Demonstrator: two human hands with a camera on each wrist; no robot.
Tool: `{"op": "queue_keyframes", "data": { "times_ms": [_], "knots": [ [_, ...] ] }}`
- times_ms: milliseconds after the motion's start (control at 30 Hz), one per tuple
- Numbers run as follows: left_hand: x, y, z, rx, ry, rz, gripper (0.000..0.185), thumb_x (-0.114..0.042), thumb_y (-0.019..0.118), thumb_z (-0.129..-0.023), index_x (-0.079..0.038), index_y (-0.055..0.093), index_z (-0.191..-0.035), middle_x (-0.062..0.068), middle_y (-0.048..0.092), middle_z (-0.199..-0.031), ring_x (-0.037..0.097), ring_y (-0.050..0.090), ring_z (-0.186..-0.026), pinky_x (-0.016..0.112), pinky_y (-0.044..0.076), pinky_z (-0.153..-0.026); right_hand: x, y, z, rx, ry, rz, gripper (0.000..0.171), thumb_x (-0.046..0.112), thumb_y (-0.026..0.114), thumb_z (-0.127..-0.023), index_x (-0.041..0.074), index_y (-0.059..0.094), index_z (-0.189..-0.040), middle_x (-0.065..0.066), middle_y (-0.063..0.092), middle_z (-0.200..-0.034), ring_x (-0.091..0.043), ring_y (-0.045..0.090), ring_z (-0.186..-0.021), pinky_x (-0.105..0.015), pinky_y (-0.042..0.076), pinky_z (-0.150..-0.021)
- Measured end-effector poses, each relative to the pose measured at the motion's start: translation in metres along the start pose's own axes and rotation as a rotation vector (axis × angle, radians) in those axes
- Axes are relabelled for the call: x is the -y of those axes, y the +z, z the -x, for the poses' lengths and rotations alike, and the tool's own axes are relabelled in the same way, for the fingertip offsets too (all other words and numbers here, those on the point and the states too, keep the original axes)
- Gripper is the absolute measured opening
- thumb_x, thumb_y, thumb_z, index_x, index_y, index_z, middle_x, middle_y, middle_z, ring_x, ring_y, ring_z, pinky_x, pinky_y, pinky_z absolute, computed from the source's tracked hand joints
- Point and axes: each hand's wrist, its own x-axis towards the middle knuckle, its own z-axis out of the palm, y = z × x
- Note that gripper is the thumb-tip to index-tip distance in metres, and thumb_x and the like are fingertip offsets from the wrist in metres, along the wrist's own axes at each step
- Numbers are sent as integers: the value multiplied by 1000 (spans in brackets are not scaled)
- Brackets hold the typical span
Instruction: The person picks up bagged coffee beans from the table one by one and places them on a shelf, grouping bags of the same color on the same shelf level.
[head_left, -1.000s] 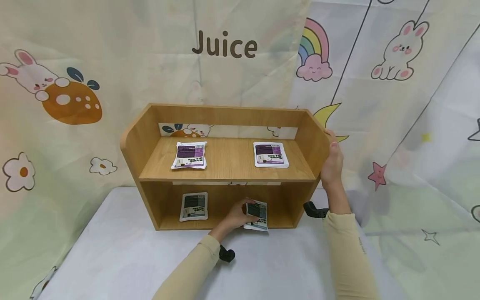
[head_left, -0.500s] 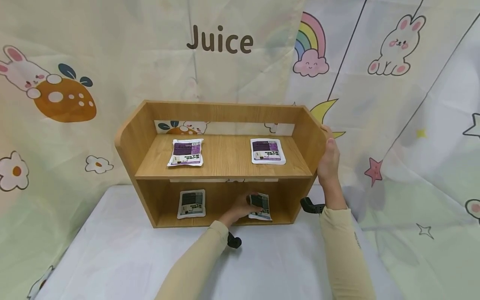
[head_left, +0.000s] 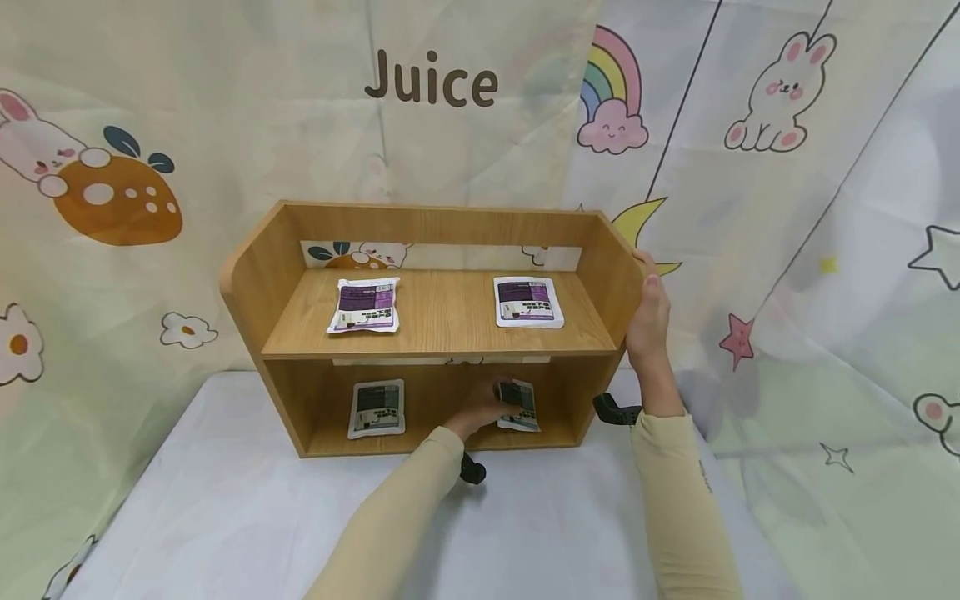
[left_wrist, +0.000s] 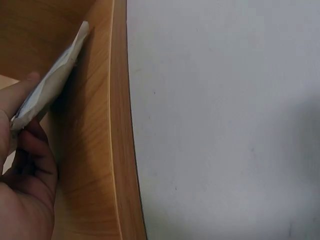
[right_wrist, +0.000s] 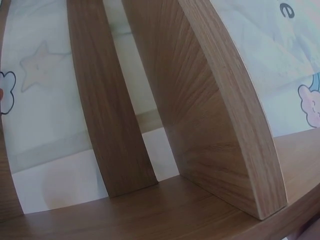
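My left hand reaches into the lower level of a wooden two-level shelf and pinches a flat white packet with a dark printed label. That packet leans at a tilt near the right end, partly covered by the fingers. From the left wrist view, the same packet is seen edge-on, with the thumb on one face and curled fingers under the other. My right hand lies against the outer face of the shelf's right side panel, fingers pointing up. In the right wrist view the side panel fills much of the picture.
Another dark-labelled packet lies at the lower level's left. On the upper level are two purple-labelled packets, one left and one right. The shelf stands on a white-covered table before a printed cloth backdrop.
My left hand has carried the packet from the lower level's front edge further back into the shelf. The right hand stays at the side panel. The head view has shifted slightly.
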Motion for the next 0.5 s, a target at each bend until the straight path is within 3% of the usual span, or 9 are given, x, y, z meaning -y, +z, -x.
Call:
{"op": "queue_keyframes", "data": {
  "times_ms": [333, 500],
  "knots": [
    [-6, 0, -7, -10, -15, -88, 69, -28, 82, -79, -11, 51, -138, 10, 51, -132, 28, 48, -119, 45, 40, -98, 0, 2, -4, -18, -12, 6, 49, 30, 19, -105, 10, 43, -144, -20, 46, -134, -34, 43, -116, -38, 36, -92],
    [-4, 2, -8, -10, -33, -124, 70, -28, 83, -78, -12, 50, -138, 8, 50, -132, 26, 48, -119, 43, 41, -97, -18, -1, -7, -14, 4, -24, 49, 32, 20, -105, 16, 44, -144, -15, 46, -137, -32, 43, -119, -39, 36, -93]
  ]
}}
